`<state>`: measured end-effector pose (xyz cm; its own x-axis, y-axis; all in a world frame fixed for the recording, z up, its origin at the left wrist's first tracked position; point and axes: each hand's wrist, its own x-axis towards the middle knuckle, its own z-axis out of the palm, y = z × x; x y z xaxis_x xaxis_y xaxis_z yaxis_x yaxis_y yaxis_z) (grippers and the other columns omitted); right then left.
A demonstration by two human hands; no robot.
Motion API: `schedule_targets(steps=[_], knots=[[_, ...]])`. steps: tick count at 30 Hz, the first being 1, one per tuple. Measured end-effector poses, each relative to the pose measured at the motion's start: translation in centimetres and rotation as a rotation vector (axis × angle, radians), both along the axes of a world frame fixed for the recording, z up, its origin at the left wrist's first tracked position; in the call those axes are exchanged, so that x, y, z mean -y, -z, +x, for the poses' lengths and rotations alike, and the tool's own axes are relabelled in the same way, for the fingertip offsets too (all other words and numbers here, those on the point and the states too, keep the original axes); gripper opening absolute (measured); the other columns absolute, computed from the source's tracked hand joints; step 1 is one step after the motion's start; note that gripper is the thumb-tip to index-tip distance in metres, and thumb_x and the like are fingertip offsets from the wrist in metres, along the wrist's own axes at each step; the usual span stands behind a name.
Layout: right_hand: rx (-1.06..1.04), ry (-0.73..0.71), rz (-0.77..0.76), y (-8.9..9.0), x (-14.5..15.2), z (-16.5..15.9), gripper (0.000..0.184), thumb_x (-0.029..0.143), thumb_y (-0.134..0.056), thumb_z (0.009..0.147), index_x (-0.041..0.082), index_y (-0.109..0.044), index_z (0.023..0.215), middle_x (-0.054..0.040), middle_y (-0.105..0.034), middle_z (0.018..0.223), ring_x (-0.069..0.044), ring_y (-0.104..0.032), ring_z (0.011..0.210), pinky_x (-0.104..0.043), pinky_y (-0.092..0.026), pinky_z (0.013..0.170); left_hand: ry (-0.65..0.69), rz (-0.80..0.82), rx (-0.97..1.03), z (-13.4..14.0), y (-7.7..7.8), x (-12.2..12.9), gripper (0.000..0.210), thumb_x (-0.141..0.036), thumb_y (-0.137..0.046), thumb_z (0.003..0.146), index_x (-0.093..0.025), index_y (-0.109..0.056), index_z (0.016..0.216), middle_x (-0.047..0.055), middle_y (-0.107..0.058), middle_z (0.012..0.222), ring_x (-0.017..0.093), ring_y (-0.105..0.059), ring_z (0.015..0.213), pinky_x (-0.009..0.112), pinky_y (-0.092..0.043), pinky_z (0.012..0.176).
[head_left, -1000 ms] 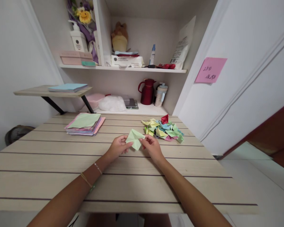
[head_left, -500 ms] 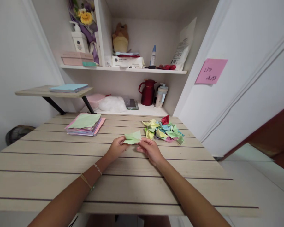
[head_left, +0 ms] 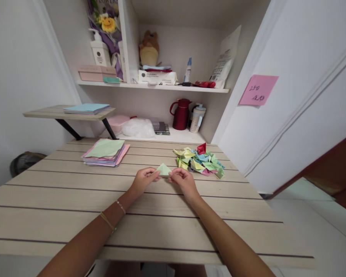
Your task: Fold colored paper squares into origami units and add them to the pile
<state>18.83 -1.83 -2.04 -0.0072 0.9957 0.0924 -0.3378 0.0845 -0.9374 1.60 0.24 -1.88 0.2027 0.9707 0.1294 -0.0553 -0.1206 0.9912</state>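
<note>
Between my two hands is a light green sheet of paper [head_left: 163, 169], its visible part a small triangle with the point facing away from me. My left hand [head_left: 144, 180] pinches its left corner between thumb and fingers. At the right corner, my right hand [head_left: 185, 182] grips it the same way. Just beyond my right hand lies a heap of folded paper boats [head_left: 198, 161] in yellow, green, blue and pink, with a red one [head_left: 201, 148] at the back. To the left sits a stack of coloured paper sheets [head_left: 105, 152], a pale green one on top.
A small raised shelf [head_left: 46, 111] at the back left bears blue paper sheets [head_left: 86, 108]. Behind the slatted table [head_left: 161, 223] stand a dark red jug [head_left: 181, 115], a pale bottle [head_left: 197, 119] and a white plastic bag [head_left: 138, 128]. A pink note [head_left: 258, 90] hangs on the right wall.
The green paper has gone from a wider, loosely folded shape to a small triangle pointing away. Both hands still hold it, and the view has shifted slightly.
</note>
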Motion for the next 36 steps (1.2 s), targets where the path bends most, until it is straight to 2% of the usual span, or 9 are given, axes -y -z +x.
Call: schedule_targets(steps=[5,8,14,18,23,26,30,36], knots=[[-0.02,0.022,0.01,0.3,-0.2,0.0,0.038,0.034,-0.077,0.054,0.019,-0.058,0.083,0.0016,-0.063,0.066,-0.013,-0.061,0.058,-0.027,-0.051,0.062,-0.026,0.025,0.016,0.0,0.1,0.0,0.037,-0.034,-0.069,0.064,-0.014,-0.056,0.092,0.0,-0.062,0.064,0.014,-0.062,0.056,0.025,-0.05,0.056],[-0.022,0.033,0.016,0.6,-0.4,0.1,0.041,0.035,-0.076,0.055,0.019,-0.057,0.088,0.0006,-0.064,0.07,-0.014,-0.061,0.062,-0.03,-0.051,0.066,0.015,-0.007,0.022,0.0,0.1,0.1,0.046,-0.032,-0.07,0.063,-0.016,-0.051,0.102,-0.003,-0.059,0.061,0.014,-0.062,0.056,0.026,-0.05,0.057],[-0.002,-0.038,0.034,0.9,-0.4,0.1,0.049,0.028,-0.079,0.052,0.019,-0.058,0.096,0.0002,-0.065,0.072,-0.014,-0.062,0.067,-0.029,-0.049,0.069,0.104,-0.103,0.007,0.2,0.4,0.1,0.037,-0.038,-0.067,0.065,-0.012,-0.056,0.089,0.001,-0.063,0.064,0.013,-0.061,0.052,0.025,-0.048,0.056],[0.002,-0.111,0.053,0.9,-0.3,-0.4,0.05,0.025,-0.078,0.053,0.019,-0.058,0.098,0.0002,-0.064,0.074,-0.013,-0.062,0.068,-0.029,-0.049,0.071,0.113,-0.149,0.061,0.2,0.9,-0.2,0.042,-0.044,-0.066,0.064,-0.012,-0.053,0.088,0.003,-0.065,0.066,0.014,-0.061,0.053,0.026,-0.048,0.054],[0.047,-0.097,0.055,1.4,-0.2,-0.9,0.048,0.032,-0.075,0.057,0.019,-0.057,0.1,-0.0021,-0.065,0.078,-0.016,-0.062,0.074,-0.031,-0.05,0.074,0.059,-0.107,0.064,0.1,1.2,-0.1,0.039,-0.04,-0.063,0.069,-0.017,-0.042,0.091,-0.001,-0.063,0.059,0.014,-0.061,0.051,0.025,-0.047,0.052],[0.055,-0.091,0.057,1.7,-0.3,-1.0,0.048,0.03,-0.072,0.059,0.019,-0.055,0.102,-0.0023,-0.065,0.08,-0.016,-0.063,0.073,-0.031,-0.05,0.074,0.059,-0.078,0.07,0.3,1.4,0.1,0.037,-0.039,-0.064,0.068,-0.018,-0.041,0.089,-0.001,-0.063,0.062,0.014,-0.062,0.055,0.028,-0.049,0.056],[0.082,-0.059,0.049,1.9,-0.5,-1.2,0.046,0.029,-0.07,0.06,0.02,-0.055,0.103,-0.0015,-0.064,0.077,-0.016,-0.063,0.07,-0.031,-0.05,0.07,-0.009,-0.057,0.07,0.6,1.6,0.4,0.037,-0.038,-0.063,0.069,-0.02,-0.037,0.089,-0.002,-0.062,0.066,0.015,-0.062,0.058,0.029,-0.05,0.058],[0.157,-0.026,0.042,2.1,-0.6,-1.6,0.04,0.027,-0.062,0.062,0.017,-0.058,0.1,0.0004,-0.063,0.068,-0.017,-0.062,0.066,-0.03,-0.049,0.066,0.02,0.038,-0.027,0.6,1.4,0.6,0.029,-0.033,-0.065,0.066,-0.018,-0.046,0.082,0.002,-0.062,0.079,0.014,-0.062,0.07,0.025,-0.049,0.062]])
